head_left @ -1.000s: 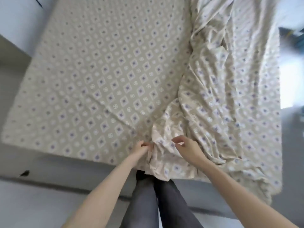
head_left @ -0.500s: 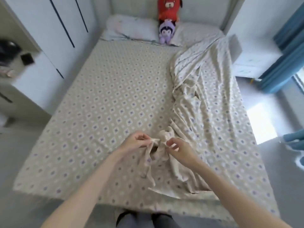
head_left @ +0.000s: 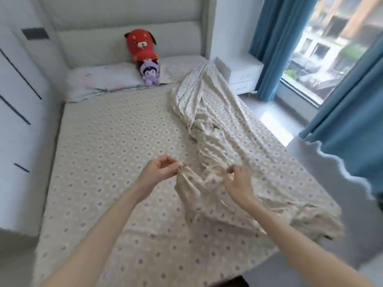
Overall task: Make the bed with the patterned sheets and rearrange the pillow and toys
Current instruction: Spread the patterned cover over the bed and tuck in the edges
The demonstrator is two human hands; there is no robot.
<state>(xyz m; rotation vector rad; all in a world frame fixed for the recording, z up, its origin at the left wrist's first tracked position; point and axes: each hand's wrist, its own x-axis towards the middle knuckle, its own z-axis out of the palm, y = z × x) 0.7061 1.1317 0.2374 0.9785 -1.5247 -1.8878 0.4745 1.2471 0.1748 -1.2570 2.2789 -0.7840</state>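
A beige patterned fitted sheet (head_left: 116,154) covers the mattress. A loose top sheet (head_left: 230,146) of the same pattern lies bunched along the right half of the bed. My left hand (head_left: 159,172) and my right hand (head_left: 238,181) each pinch its near edge and hold it lifted above the bed's foot. A pale floral pillow (head_left: 103,80) lies at the head, and a second pillow (head_left: 178,67) lies to its right. A red plush toy (head_left: 141,45) leans on the headboard, with a purple plush toy (head_left: 149,74) in front of it.
A white wardrobe (head_left: 18,104) runs close along the left side of the bed. A white nightstand (head_left: 240,73) stands at the far right by blue curtains (head_left: 275,46) and a window (head_left: 331,42). Grey floor lies to the right.
My view has tilted up from the foot of the bed to the headboard. Both hands have lifted the top sheet's edge and moved slightly apart.
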